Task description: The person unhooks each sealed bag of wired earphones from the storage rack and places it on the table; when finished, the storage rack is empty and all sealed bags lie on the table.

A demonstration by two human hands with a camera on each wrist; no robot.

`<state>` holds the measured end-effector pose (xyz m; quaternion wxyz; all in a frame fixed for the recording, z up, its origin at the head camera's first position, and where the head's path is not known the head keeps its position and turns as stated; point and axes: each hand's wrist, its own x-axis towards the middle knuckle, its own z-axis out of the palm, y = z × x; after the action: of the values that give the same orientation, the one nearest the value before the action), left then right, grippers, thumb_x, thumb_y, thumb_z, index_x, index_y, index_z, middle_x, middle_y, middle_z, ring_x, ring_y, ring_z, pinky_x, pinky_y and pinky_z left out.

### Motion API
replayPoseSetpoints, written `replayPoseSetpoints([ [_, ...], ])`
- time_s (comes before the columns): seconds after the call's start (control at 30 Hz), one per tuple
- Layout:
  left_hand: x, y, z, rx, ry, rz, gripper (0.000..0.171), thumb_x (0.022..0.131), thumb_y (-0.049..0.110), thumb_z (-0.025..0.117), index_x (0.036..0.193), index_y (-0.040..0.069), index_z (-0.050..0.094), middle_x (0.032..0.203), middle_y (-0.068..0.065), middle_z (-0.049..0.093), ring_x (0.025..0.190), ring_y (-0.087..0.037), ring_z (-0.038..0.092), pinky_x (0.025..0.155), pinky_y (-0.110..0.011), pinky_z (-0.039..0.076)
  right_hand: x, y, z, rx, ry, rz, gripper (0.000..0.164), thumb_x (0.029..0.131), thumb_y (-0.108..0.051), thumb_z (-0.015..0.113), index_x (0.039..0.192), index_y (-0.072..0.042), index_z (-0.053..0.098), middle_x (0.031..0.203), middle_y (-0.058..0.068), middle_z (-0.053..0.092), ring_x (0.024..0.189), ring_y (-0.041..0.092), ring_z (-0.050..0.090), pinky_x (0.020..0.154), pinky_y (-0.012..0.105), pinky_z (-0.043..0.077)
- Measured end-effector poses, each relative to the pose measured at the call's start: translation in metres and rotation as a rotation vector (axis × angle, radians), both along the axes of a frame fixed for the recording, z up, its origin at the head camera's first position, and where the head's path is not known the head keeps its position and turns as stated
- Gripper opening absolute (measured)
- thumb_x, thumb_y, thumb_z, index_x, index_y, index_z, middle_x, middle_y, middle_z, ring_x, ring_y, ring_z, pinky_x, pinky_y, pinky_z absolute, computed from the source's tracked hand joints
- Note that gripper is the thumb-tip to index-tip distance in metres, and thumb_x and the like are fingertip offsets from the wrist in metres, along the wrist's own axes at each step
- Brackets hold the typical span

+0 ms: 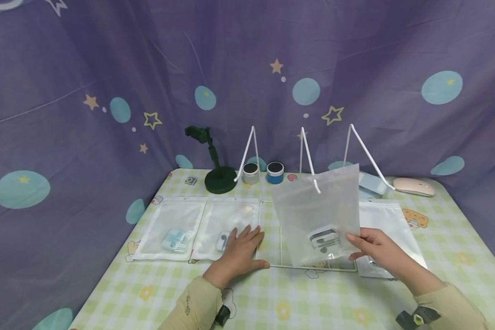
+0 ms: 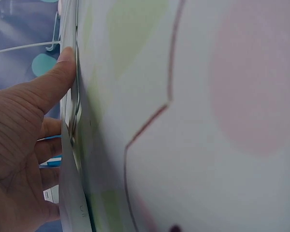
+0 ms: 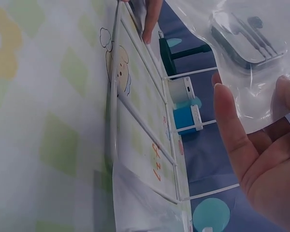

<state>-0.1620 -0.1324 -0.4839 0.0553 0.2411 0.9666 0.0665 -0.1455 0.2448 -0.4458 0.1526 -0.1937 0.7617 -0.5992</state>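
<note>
In the head view my right hand [image 1: 377, 250] pinches the lower right corner of a frosted zip bag [image 1: 297, 206], raised off the table. A clear case of wired earphones [image 1: 325, 239] lies in its bottom. The tip of the middle white hook [image 1: 308, 156] shows in front of the bag's upper part. My left hand [image 1: 241, 250], fingers spread, rests at the right side of another frosted bag [image 1: 231, 215] lying flat, which also holds earphones [image 1: 222, 240]. In the right wrist view, thumb and fingers grip the raised bag's edge [image 3: 253, 113].
A white wire rack [image 1: 281, 243] lies on the checked tablecloth, its hooks pointing up. Flat bags lie left [image 1: 169, 220] and right [image 1: 383, 220]. Behind stand a dark green phone stand [image 1: 220, 178], a white jar [image 1: 250, 174], a blue jar [image 1: 275, 174], a pale blue box [image 1: 373, 183] and a pink mouse [image 1: 414, 186].
</note>
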Motion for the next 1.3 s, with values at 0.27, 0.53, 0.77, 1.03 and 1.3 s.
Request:
replayPoseSetpoints([
  [0.27, 0.0, -0.001, 0.0, 0.001, -0.005, 0.003, 0.089, 0.08, 0.064, 0.067, 0.148, 0.012, 0.043, 0.155, -0.008, 0.034, 0.144, -0.033, 0.026, 0.111, -0.063, 0.016, 0.014, 0.006, 0.006, 0.008, 0.055, 0.008, 0.034, 0.105, -0.012, 0.044, 0.122, 0.014, 0.059, 0.11, -0.015, 0.067, 0.097, 0.006, 0.064, 0.073, 0.043, 0.057],
  [0.53, -0.001, 0.0, 0.0, -0.001, 0.002, 0.001, 0.09, 0.079, 0.064, 0.068, 0.148, 0.011, 0.044, 0.155, -0.008, 0.035, 0.144, -0.033, 0.027, 0.111, -0.062, 0.017, 0.027, 0.011, 0.011, -0.072, 0.139, 0.079, 0.03, 0.103, 0.0, 0.043, 0.118, -0.005, 0.069, 0.11, -0.012, 0.069, 0.095, 0.007, 0.065, 0.069, 0.043, 0.058],
  [0.77, -0.001, 0.0, -0.001, -0.002, 0.004, -0.001, 0.09, 0.079, 0.065, 0.067, 0.148, 0.011, 0.044, 0.155, -0.007, 0.035, 0.143, -0.033, 0.027, 0.111, -0.062, 0.016, 0.04, 0.021, 0.02, -0.129, 0.219, 0.103, 0.041, 0.1, 0.011, 0.04, 0.123, -0.009, 0.067, 0.115, -0.01, 0.067, 0.096, 0.008, 0.065, 0.067, 0.039, 0.058],
  [1.03, -0.003, 0.001, 0.0, -0.004, -0.007, 0.007, 0.089, 0.079, 0.064, 0.068, 0.148, 0.012, 0.044, 0.155, -0.007, 0.035, 0.144, -0.033, 0.026, 0.112, -0.062, 0.015, 0.052, 0.05, 0.034, -0.163, 0.334, -0.013, 0.044, 0.096, 0.019, 0.037, 0.127, 0.0, 0.063, 0.121, -0.007, 0.065, 0.096, 0.008, 0.064, 0.069, 0.03, 0.056],
  [1.3, -0.002, 0.001, 0.001, 0.014, -0.017, 0.002, 0.089, 0.08, 0.064, 0.068, 0.147, 0.011, 0.044, 0.155, -0.008, 0.034, 0.144, -0.034, 0.026, 0.112, -0.063, 0.014, 0.065, 0.093, 0.046, -0.327, 0.483, -0.132, 0.043, 0.095, 0.024, 0.03, 0.125, 0.011, 0.058, 0.119, 0.001, 0.066, 0.091, 0.01, 0.066, 0.075, 0.019, 0.052],
])
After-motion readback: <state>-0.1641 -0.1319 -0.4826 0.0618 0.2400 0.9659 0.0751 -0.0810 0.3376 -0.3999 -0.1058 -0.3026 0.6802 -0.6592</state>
